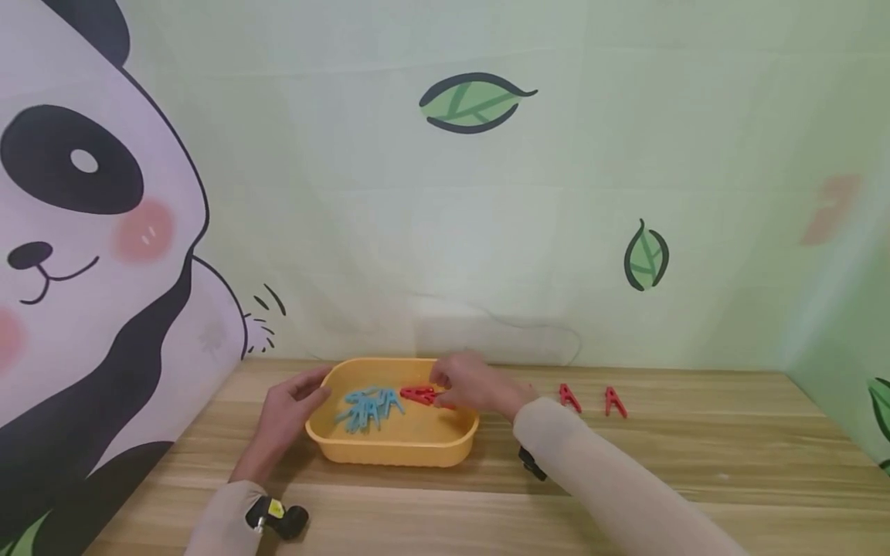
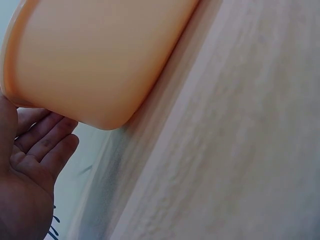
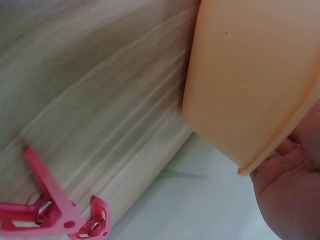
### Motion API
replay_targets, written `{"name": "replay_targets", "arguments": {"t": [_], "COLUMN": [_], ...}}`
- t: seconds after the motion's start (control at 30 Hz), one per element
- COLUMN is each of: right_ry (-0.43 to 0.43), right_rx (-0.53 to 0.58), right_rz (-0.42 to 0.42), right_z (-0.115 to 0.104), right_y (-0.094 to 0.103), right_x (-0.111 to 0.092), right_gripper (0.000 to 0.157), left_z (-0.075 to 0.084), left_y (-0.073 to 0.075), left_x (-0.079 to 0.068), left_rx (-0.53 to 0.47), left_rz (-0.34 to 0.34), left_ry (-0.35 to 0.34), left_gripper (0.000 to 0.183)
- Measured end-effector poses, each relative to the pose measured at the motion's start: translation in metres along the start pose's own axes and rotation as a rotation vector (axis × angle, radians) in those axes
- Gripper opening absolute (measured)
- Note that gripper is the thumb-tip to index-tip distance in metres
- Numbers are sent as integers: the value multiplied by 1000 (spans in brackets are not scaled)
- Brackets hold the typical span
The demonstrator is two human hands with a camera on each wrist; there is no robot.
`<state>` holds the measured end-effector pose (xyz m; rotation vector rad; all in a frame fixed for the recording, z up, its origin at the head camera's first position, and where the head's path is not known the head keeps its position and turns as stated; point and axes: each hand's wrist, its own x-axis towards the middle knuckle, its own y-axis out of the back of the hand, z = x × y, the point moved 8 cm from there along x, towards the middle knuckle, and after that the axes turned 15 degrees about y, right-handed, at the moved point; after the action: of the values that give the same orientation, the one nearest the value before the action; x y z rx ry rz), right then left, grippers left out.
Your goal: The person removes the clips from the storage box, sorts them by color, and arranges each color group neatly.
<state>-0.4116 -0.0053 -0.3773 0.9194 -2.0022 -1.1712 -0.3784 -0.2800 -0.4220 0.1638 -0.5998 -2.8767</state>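
A yellow plastic basin (image 1: 389,454) stands on the table. Light blue clothespins (image 1: 368,407) lie heaped in its left part, and red clothespins (image 1: 417,394) lie in its right part. At the basin's left end my left hand (image 1: 285,409) has its thumb at the rim and its loosely straightened fingers along the outer side. My right hand (image 1: 476,382) reaches over the right rim, fingers bent down close over the red clothespins. Its fingertips are partly hidden, and I cannot tell whether they pinch one.
To the right of the basin, red clothespins (image 1: 615,402) stand on the wooden table (image 1: 667,448); one is mostly hidden behind my right wrist. A wall covering (image 1: 334,232) with a printed panda and leaves rises behind the table.
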Motion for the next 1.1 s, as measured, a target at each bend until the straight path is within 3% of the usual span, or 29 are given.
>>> {"name": "replay_targets", "arguments": {"t": [0.23, 0.47, 0.87, 1.1], "right_ry": [7, -67, -50, 35], "right_rx": [-87, -165, -119, -69], "right_rz": [-33, -86, -103, -21], "right_z": [-4, 0, -1, -9], "right_y": [-5, -10, -14, -9], "right_x": [5, 7, 6, 3], "right_gripper": [20, 8, 9, 12], "left_z": [0, 2, 3, 1], "left_y": [0, -2, -2, 0], "left_x": [1, 2, 0, -1], "left_rx": [-3, -3, 3, -3], "left_rz": [1, 0, 2, -4], "left_ry": [-10, -28, -18, 0], "left_gripper": [46, 45, 45, 46]}}
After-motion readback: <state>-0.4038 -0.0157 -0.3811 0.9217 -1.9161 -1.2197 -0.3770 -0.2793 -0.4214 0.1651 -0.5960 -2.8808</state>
